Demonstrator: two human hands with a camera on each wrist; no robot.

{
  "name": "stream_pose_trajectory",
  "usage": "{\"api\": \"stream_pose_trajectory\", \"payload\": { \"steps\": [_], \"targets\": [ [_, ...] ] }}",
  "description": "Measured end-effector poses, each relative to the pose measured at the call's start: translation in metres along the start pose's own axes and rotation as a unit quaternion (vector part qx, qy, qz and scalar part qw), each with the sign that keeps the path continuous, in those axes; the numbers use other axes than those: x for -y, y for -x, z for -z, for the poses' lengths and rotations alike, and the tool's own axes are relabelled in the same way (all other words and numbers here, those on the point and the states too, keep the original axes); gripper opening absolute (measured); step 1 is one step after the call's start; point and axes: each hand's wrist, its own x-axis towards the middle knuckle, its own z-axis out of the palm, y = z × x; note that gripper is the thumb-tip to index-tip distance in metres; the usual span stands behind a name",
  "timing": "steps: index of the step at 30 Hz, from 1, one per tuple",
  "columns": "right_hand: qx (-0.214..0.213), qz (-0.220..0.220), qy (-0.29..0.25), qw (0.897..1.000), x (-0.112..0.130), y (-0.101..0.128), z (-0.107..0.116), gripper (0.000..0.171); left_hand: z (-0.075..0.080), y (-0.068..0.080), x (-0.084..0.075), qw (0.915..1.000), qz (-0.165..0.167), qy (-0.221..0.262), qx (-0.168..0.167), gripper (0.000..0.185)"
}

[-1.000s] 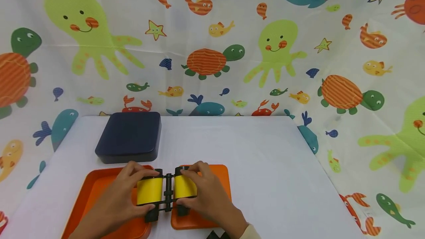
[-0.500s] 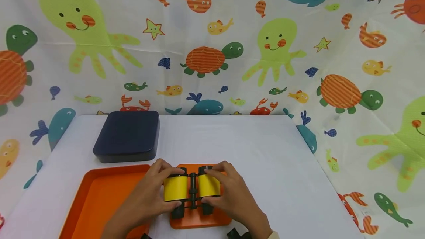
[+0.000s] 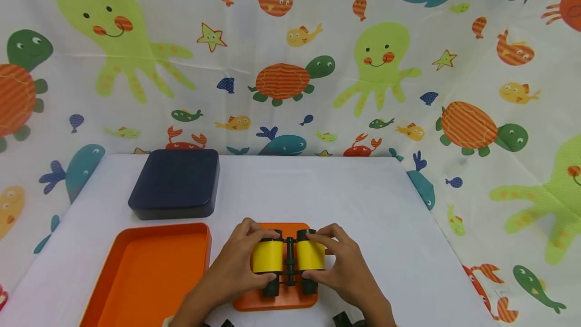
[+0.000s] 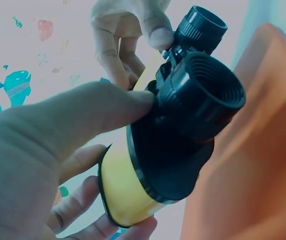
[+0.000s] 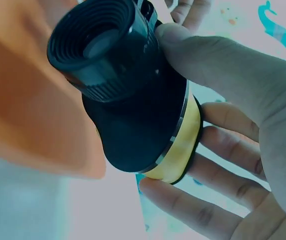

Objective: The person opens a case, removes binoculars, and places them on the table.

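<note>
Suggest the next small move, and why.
Probably ease the binoculars slightly further right: left hand and right hand grip them, they've moved rightward, and in the head view one barrel appears past the right edge of the small tray, with table beyond.

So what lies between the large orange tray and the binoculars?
In the head view: white tabletop beside the large orange tray, then the left hand, holding the binoculars, and a corner of the smaller orange tray.

Free tabletop (image 3: pixel 408 246) rightward, leftward obstacle — tray wall (image 3: pixel 208 246)
</note>
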Motion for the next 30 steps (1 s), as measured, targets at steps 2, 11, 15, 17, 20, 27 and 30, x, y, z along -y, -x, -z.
{"api": "stream_pose_trajectory", "payload": {
  "steps": [2,11,15,17,20,27,30],
  "targets": [
    [-0.003,-0.009,0.001,1.000,-0.002,0.002,0.003,0.071,-0.004,-0.002,-0.002,1.0000,-0.005,0.003,0.004,0.070],
    [-0.008,-0.048,-0.012,0.999,-0.013,0.012,0.013,0.067,-0.020,-0.009,-0.007,0.9992,-0.003,0.028,0.027,0.068],
    [-0.015,-0.062,-0.012,0.998,-0.019,0.015,0.019,0.067,-0.028,-0.012,-0.012,0.9991,-0.006,0.030,0.028,0.068],
    [-0.018,-0.070,-0.008,0.997,-0.022,0.016,0.022,0.069,-0.033,-0.015,-0.014,0.9992,-0.012,0.028,0.026,0.068],
    [-0.022,-0.081,-0.001,0.997,-0.027,0.016,0.027,0.069,-0.040,-0.021,-0.016,0.9991,-0.020,0.030,0.022,0.068],
    [-0.017,-0.092,0.015,0.996,-0.039,0.016,0.035,0.071,-0.057,-0.033,-0.017,0.9982,-0.041,0.042,0.013,0.067],
    [-0.018,-0.101,0.018,0.995,-0.044,0.017,0.038,0.072,-0.061,-0.037,-0.019,0.9977,-0.052,0.042,0.012,0.066]
  ]
}}
